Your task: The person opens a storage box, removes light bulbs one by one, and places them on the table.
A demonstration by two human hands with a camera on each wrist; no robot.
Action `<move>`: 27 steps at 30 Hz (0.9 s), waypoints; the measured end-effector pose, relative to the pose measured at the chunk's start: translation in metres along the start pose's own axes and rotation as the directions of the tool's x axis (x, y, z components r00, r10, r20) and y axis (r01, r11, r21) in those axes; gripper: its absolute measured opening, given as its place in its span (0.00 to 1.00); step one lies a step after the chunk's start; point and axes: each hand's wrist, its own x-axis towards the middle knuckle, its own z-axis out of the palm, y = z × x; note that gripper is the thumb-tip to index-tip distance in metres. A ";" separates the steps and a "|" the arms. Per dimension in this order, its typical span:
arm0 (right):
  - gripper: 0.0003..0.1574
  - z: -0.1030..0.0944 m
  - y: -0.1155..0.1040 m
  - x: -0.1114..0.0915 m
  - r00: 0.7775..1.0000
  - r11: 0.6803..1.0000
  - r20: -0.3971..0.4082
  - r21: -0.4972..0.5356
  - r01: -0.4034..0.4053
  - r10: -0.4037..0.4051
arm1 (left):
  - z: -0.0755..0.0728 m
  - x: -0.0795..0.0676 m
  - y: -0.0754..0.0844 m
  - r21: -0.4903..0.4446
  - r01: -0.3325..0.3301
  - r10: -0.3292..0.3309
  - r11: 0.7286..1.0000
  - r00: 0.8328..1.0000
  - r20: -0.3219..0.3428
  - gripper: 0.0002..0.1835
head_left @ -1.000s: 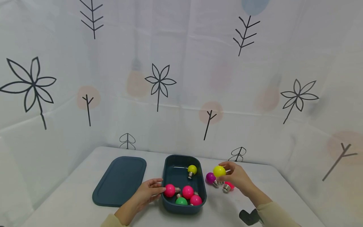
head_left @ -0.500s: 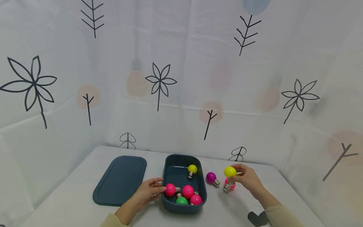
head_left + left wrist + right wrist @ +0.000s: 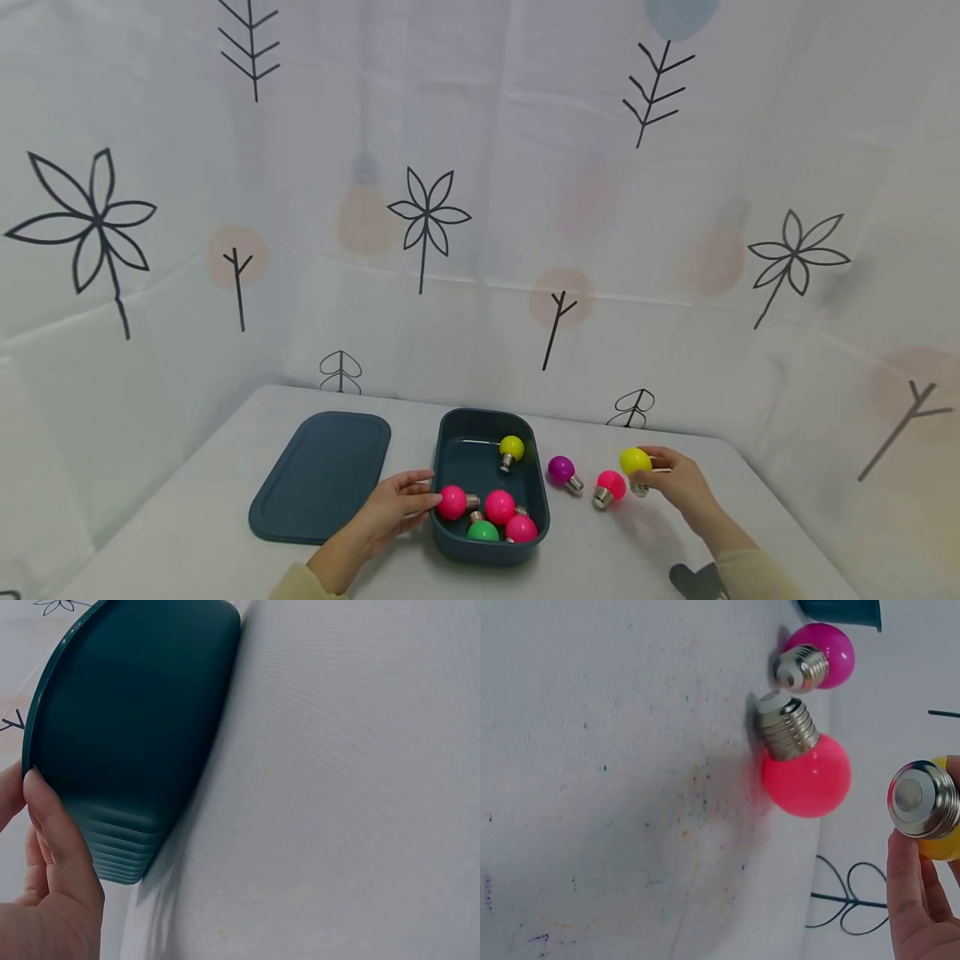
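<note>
My left hand (image 3: 392,510) pinches the left rim of a dark teal plastic box (image 3: 489,553), seen from outside in the left wrist view as a ribbed wall (image 3: 150,705). Inside the box lie a yellow light bulb (image 3: 512,448), a green bulb (image 3: 482,531) and several pink ones (image 3: 499,506). On the right, my right hand (image 3: 684,485) holds another yellow bulb (image 3: 634,460) above the table between thumb and fingers, its metal base (image 3: 922,799) facing the right wrist camera. Beside it on the table rest a pink bulb (image 3: 611,484) and a purple bulb (image 3: 561,471).
A flat dark teal lid (image 3: 318,479) lies on the white table (image 3: 187,517) left of the box. A dark heart-shaped patch (image 3: 693,579) shows near my right sleeve. Behind the table hangs a printed white curtain (image 3: 480,333).
My right hand has carried the yellow bulb rightward, away from the purple bulb and past the pink one, uncovering both. My left hand stays at the box rim.
</note>
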 end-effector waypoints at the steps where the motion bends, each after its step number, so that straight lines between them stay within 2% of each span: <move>1: 0.40 0.000 0.003 0.002 1.000 1.000 0.004 0.007 -0.008 0.008 | 0.000 0.000 0.000 0.000 -0.002 0.002 1.000 1.000 -0.001 0.33; 8: 0.44 -0.001 0.028 0.018 0.993 0.991 0.004 0.062 -0.119 0.119 | 0.000 0.000 0.000 -0.003 -0.007 0.007 1.000 1.000 -0.003 0.32; 15: 0.41 0.000 0.023 0.013 0.990 0.988 0.012 0.062 -0.143 0.143 | 0.001 0.000 0.001 0.000 0.000 0.000 1.000 1.000 -0.002 0.33; 22: 0.38 0.005 0.029 0.018 0.981 0.980 0.027 0.046 -0.192 0.190 | 0.000 0.000 0.000 0.004 0.002 -0.002 1.000 1.000 -0.005 0.33; 27: 0.38 0.009 0.034 0.023 0.980 0.981 0.049 0.005 -0.194 0.193 | 0.000 0.001 -0.001 0.005 0.000 0.000 1.000 1.000 -0.003 0.32</move>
